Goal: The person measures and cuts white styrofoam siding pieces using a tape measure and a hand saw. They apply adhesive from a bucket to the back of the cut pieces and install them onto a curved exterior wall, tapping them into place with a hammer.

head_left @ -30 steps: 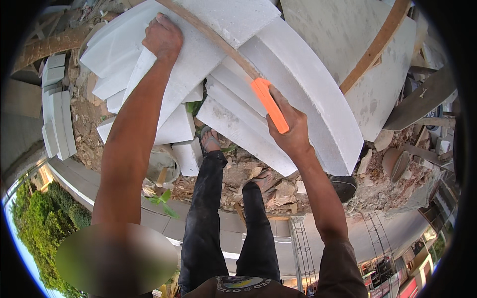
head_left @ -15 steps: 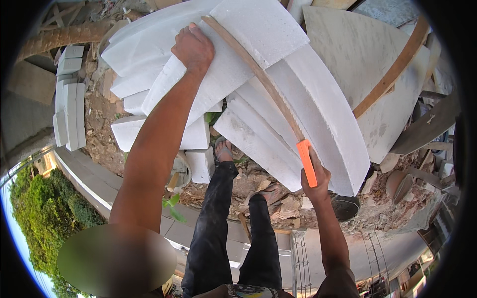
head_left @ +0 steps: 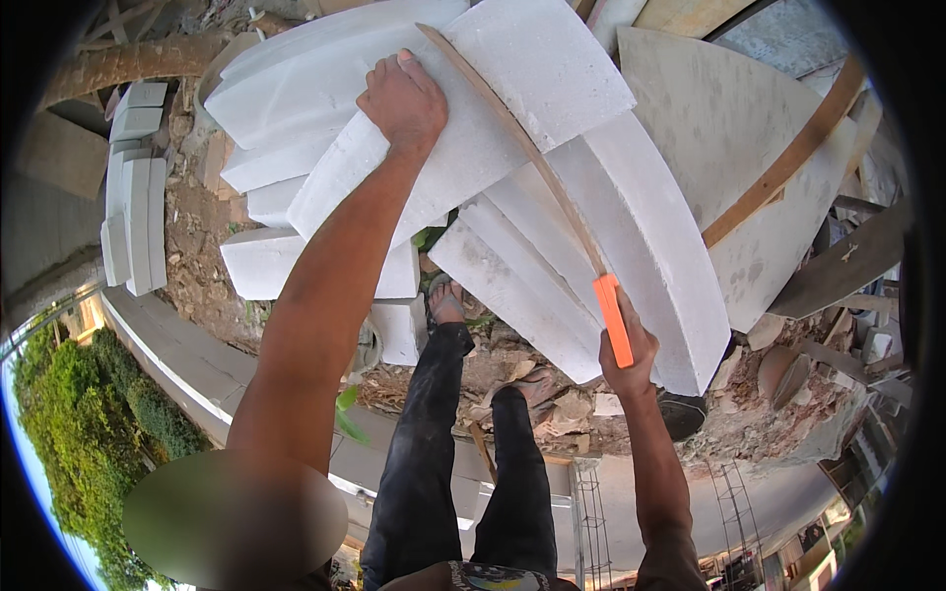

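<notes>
My right hand point(head_left: 633, 353) is wrapped round the orange handle of a hand saw point(head_left: 512, 126). The brown, rusty-looking blade slants up to the left across a white lightweight concrete block point(head_left: 471, 148). A cut line runs along the blade, with another part of the block point(head_left: 537, 69) to its right. My left hand point(head_left: 405, 100) presses down on the block left of the blade, its fingers curled; their tips are hidden. The sawn block lies on top of a pile of similar white blocks point(head_left: 645, 236).
Smaller white blocks point(head_left: 136, 222) stand stacked at the left. A large grey board point(head_left: 705, 128) with a curved wooden strip point(head_left: 783, 163) leans at the right. My feet stand on rubble point(head_left: 512, 345) below the pile. A dark round container point(head_left: 682, 416) sits near my right forearm.
The view has shifted slightly, so the blocks appear a little to the right. My left hand stays on the block and my right hand still holds the saw in nearly the same position.
</notes>
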A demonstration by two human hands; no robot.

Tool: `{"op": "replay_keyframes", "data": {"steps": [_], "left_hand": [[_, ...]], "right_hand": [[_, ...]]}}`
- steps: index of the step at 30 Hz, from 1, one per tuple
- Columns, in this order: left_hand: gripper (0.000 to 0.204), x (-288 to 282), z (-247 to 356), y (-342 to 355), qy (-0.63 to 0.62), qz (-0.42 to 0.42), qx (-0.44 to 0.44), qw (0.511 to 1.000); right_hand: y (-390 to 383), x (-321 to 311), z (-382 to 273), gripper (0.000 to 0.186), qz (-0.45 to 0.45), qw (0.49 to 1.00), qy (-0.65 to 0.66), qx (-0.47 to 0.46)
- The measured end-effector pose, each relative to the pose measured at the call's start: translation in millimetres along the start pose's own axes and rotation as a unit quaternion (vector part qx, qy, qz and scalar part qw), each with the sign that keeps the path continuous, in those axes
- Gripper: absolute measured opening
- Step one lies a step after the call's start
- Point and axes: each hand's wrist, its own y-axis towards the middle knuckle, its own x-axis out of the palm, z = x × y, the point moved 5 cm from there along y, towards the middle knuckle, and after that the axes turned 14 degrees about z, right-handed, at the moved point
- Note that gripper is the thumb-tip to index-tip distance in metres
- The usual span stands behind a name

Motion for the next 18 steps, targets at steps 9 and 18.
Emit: {"op": "replay_keyframes", "data": {"steps": [9,18], "left_hand": [[0.045,-4,-2,6,-0.012,-0.025,-0.042,0.999],[0.049,4,-12,13,0.019,-0.027,-0.021,0.999]], "right_hand": [[0,-2,0,0.068,0.019,1.0,-0.012,-0.019],[65,50,-29,0.06,0.003,0.998,0.02,0.052]]}}
